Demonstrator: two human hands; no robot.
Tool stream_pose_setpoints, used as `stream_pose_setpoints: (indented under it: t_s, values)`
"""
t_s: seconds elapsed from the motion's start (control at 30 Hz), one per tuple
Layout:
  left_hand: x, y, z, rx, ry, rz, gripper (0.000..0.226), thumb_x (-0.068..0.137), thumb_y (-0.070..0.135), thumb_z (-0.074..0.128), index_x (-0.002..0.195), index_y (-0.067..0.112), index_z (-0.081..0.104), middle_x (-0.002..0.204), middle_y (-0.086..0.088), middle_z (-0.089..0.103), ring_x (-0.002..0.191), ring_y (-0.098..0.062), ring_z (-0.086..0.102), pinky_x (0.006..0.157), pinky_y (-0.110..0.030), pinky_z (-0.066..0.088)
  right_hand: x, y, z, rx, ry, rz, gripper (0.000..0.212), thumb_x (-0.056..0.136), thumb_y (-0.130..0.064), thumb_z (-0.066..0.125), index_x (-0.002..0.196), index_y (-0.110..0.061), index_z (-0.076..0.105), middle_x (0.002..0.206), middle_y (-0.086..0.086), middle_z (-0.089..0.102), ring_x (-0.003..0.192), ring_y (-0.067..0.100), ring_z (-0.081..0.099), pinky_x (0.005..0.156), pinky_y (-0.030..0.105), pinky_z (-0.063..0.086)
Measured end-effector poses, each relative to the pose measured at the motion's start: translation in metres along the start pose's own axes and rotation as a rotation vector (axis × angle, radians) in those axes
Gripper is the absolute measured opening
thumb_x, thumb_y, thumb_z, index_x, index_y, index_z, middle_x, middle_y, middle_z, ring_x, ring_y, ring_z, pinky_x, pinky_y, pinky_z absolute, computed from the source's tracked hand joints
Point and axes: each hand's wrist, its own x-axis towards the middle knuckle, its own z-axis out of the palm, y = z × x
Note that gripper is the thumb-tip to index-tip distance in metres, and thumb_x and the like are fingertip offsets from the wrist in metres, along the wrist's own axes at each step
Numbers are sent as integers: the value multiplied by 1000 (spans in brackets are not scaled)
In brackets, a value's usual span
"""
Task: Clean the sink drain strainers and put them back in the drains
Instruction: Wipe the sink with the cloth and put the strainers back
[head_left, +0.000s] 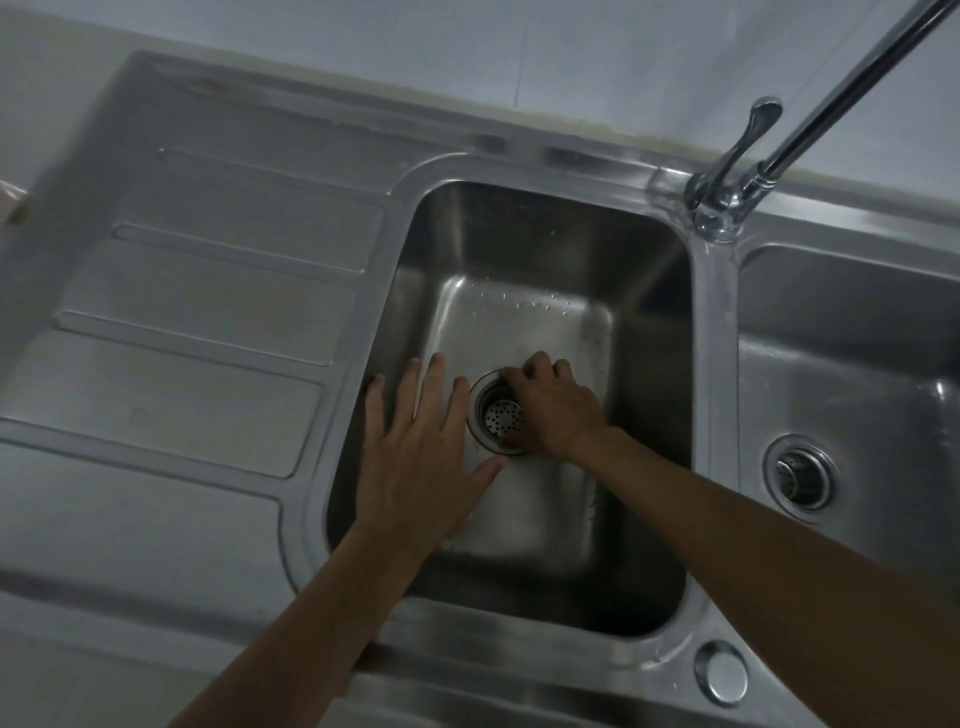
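A round perforated metal strainer (500, 417) sits in the drain of the left basin (524, 244). My right hand (553, 408) lies over the strainer's right side, with its fingers curled around the rim. My left hand (421, 447) is spread flat with fingers apart, just left of the drain, thumb near its lower edge. In the right basin (852, 332) a second strainer (800, 477) sits in its own drain, untouched.
A chrome faucet (737, 192) with a lever handle stands on the divider between the basins, its spout running up to the right. A ribbed steel draining board (208, 322) lies left of the basin. A round metal cap (722, 673) sits on the front rim.
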Motion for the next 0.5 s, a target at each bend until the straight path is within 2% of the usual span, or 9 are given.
stream_pose_setpoints:
  t_s: [0.3, 0.43, 0.5]
  values:
    - [0, 0, 3, 11, 10, 4, 94, 91, 83, 36, 161, 20, 29, 172, -14, 17, 159, -33, 16, 125, -58, 0, -1, 1, 4, -1, 18, -2, 97, 74, -56, 84, 154, -30, 34, 146, 6, 34, 130, 33, 39, 90, 45, 50]
    - [2, 2, -3, 39, -61, 17, 95, 92, 83, 29, 164, 22, 17, 174, -12, 7, 161, -31, 7, 124, -58, -8, -10, 0, -6, -49, -23, -23, 95, 78, -52, 83, 154, -24, 33, 147, 8, 35, 132, 34, 42, 92, 47, 51]
    - [-2, 0, -10, 35, -110, 15, 95, 92, 82, 29, 164, 22, 13, 174, -11, 6, 161, -32, 6, 125, -58, -6, -20, -3, -11, -11, -50, -13, 92, 80, -52, 82, 152, -20, 34, 148, 10, 39, 131, 35, 44, 96, 50, 51]
